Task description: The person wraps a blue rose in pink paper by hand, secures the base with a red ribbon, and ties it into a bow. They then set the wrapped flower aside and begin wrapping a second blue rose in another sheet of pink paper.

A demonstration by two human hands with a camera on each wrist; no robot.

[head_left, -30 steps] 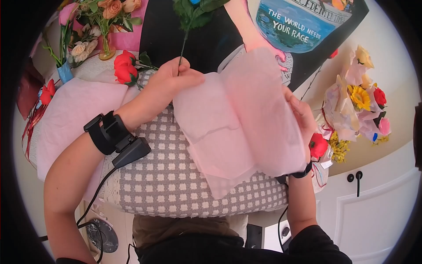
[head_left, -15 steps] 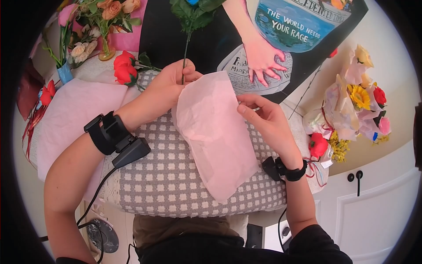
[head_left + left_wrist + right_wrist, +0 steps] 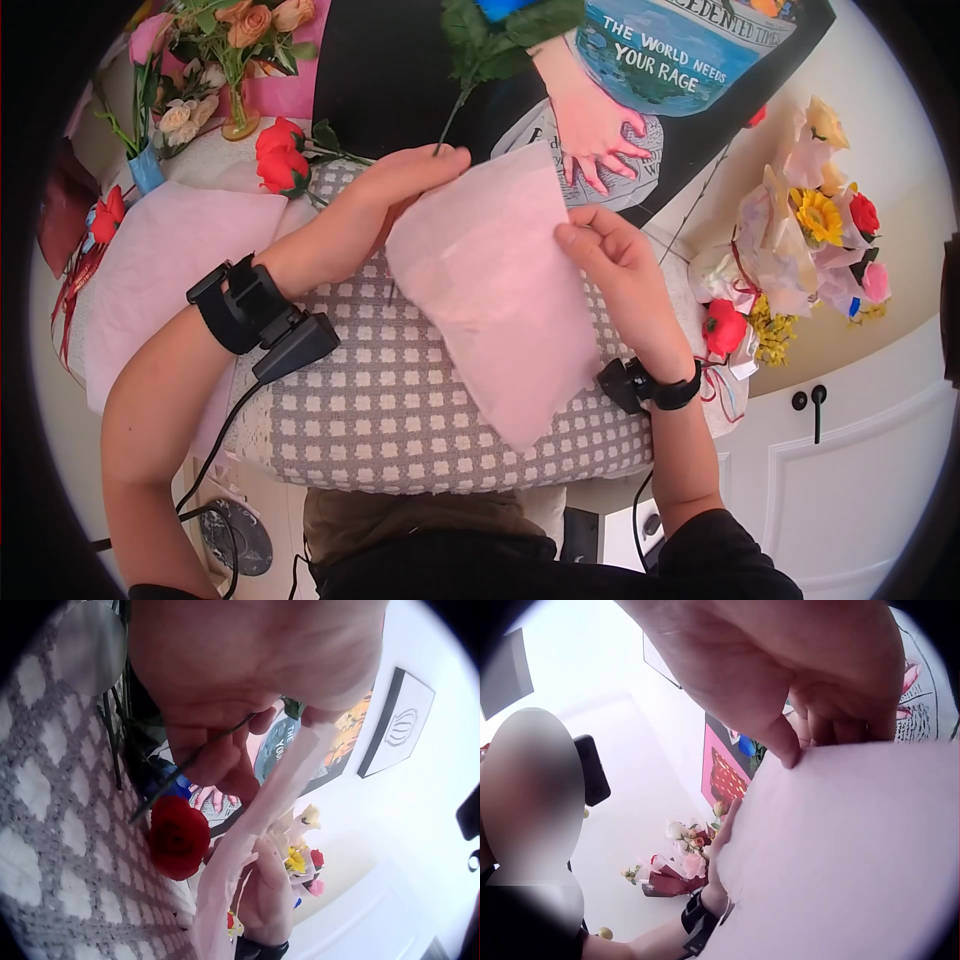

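Observation:
In the head view my left hand [image 3: 405,195] holds the thin dark stem of a blue artificial flower [image 3: 500,8], whose bloom is partly cut off by the top edge. The stem [image 3: 180,776] crosses the fingers in the left wrist view. A folded sheet of pink wrapping paper [image 3: 490,290] hangs between both hands, its left edge at the left thumb. My right hand [image 3: 625,285] pinches the paper's upper right edge between thumb and fingers; the right wrist view shows the thumb [image 3: 784,746] on that edge. The paper's lower tip overlaps a checked grey-and-white cushion [image 3: 380,420].
Red artificial roses [image 3: 282,160] lie behind my left forearm. More pink paper [image 3: 190,260] is spread at the left, near vases of flowers [image 3: 240,115]. Wrapped bouquets [image 3: 800,230] stand at the right. A painted black board [image 3: 390,80] is behind the cushion.
My right hand has brought the paper's right flap over to the left, folding the sheet, and moved to its upper right edge. The blue flower has tilted to the right.

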